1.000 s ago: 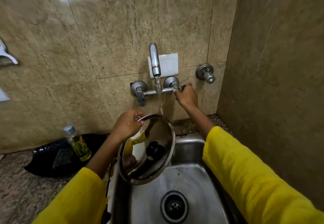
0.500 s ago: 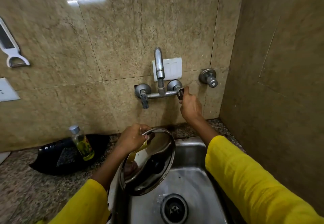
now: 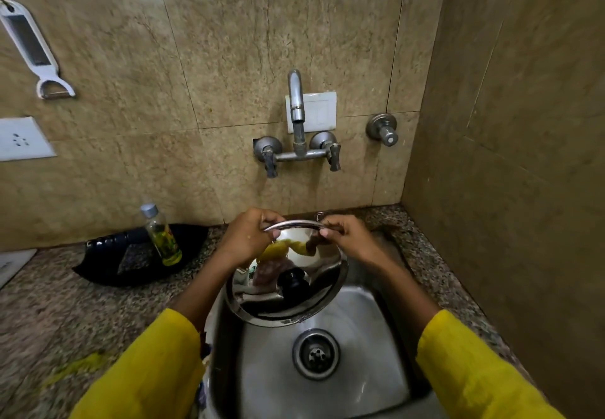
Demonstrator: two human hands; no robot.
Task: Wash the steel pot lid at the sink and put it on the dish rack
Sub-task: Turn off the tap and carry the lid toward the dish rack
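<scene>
The steel pot lid [image 3: 262, 300] with its black knob [image 3: 293, 281] is held tilted over the steel sink [image 3: 366, 382], its shiny top facing me. My left hand [image 3: 246, 238] grips the lid's upper rim on the left. My right hand [image 3: 348, 236] grips the same rim on the right. The wall tap [image 3: 296, 114] above has no water running from its spout. No dish rack is in view.
A black tray [image 3: 108, 268] with a small bottle of yellow liquid [image 3: 162, 235] sits on the granite counter [image 3: 65, 313] left of the sink. A brown tiled wall [image 3: 510, 189] closes the right side. A white peeler [image 3: 31, 48] hangs at upper left.
The water has stopped. My right hand left the right tap handle and came down onto the lid's rim. The lid has dropped lower over the sink.
</scene>
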